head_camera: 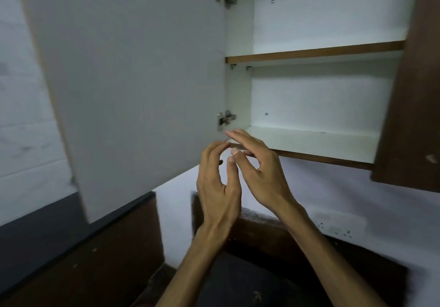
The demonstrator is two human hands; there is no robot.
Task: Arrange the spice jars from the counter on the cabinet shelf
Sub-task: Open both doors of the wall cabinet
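— Both hands are raised in the middle of the frame, just below the cabinet: the left hand [217, 185] with fingers loosely curled around nothing, the right hand [259, 166] with fingers relaxed and spread, holding nothing either. The right fingertips [232, 134] lie at the front left corner of the white lower shelf with the brown front edge [309, 140].

— And the spice jars?

— None show anywhere in view. Both that shelf and the white upper shelf with its brown edge [316, 51] hold nothing visible.

— So which step is this?

— Seemingly the start: the white cabinet door [133, 80] stands swung open across the left of the frame, and no jar has been placed. The dark countertop [47, 230] runs along the lower left, though only a bare strip of it shows.

— Next?

— Probably lowering the hands to the counter, gripping a jar and lifting it clear of the shelf's front lip.
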